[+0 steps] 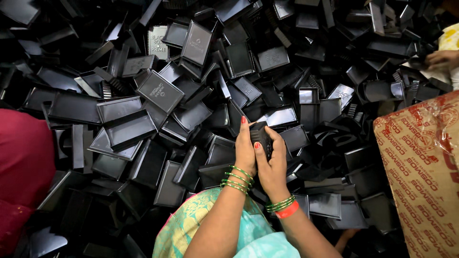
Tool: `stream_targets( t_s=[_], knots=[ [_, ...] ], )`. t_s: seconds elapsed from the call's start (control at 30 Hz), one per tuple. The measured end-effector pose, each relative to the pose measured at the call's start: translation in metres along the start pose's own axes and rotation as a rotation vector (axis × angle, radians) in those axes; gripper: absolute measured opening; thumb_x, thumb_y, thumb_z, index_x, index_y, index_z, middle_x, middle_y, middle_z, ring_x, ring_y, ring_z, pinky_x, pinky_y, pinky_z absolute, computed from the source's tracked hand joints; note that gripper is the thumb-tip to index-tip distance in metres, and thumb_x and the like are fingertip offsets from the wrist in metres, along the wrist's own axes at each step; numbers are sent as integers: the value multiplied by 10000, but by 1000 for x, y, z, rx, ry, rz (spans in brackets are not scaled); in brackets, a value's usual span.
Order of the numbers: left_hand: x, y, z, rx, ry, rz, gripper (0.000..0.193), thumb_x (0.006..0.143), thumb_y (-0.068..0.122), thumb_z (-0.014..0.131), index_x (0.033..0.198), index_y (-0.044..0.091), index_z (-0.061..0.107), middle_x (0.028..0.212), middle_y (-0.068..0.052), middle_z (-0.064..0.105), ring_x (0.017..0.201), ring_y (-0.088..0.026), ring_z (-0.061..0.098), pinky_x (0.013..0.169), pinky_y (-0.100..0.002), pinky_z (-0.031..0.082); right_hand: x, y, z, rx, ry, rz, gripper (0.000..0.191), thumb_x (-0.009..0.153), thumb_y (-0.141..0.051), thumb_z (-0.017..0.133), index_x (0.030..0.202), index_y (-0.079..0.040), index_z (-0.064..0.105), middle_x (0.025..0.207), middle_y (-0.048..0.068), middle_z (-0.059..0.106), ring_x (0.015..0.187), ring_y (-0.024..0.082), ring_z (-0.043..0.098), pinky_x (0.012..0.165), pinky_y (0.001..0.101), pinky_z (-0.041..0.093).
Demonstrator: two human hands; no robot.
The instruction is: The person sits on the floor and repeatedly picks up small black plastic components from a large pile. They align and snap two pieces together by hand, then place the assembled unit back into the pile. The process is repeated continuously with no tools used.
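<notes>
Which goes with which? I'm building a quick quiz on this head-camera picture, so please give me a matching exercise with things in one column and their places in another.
Things:
1. small black part
2. printed cardboard box
3. dark red cloth
4. co-worker's hand

Places:
A. far left edge
B. top right corner
C. between the left hand and right hand
D. right edge, beside the pile of black trays

Pairs: 1-C, 2-D, 3-A, 4-B
</notes>
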State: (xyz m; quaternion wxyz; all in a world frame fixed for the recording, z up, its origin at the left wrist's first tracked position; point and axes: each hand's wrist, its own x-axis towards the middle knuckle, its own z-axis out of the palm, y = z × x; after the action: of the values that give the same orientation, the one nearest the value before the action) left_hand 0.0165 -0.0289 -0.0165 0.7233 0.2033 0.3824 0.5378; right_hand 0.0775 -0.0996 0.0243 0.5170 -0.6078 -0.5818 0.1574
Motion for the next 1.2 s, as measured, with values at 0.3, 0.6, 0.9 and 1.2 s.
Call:
stream_targets(
  t_s=[0.3,0.6,0.9,1.2],
  knots=[
    [2,-9,-2,-157,-49,-21,658,993,639,416,1181,58,661,978,-30,677,844,-129,630,778,-279,533,0,8,2,23,2,-88,450,1013,-198,632,1418,-23,545,1425,155,565,1342,276,523,1161,382,381],
    [-2,-5,3,35,-80,62,736,977,682,368,1224,43,639,1037,-12,665,937,-113,609,873,-276,500,9,25,-12,531,-141,187,469,1021,-166,625,1450,-34,492,1346,61,581,1215,144,549,1083,307,429],
    [-3,-13,-3,-329,-286,-26,727,992,691,323,1315,82,552,1131,-35,632,973,-140,608,905,-305,507,1,15,0,-9,11,-207,460,1070,-239,582,1460,-11,495,1480,144,519,1380,240,495,1196,361,361],
    [-2,-9,5,550,-176,460,559,1004,542,554,1190,19,616,1030,-75,707,951,-153,669,872,-295,505,17,43,-40,733,-22,367,396,1143,-272,500,1314,63,619,1181,89,691,1042,146,632,930,302,507]
  ],
)
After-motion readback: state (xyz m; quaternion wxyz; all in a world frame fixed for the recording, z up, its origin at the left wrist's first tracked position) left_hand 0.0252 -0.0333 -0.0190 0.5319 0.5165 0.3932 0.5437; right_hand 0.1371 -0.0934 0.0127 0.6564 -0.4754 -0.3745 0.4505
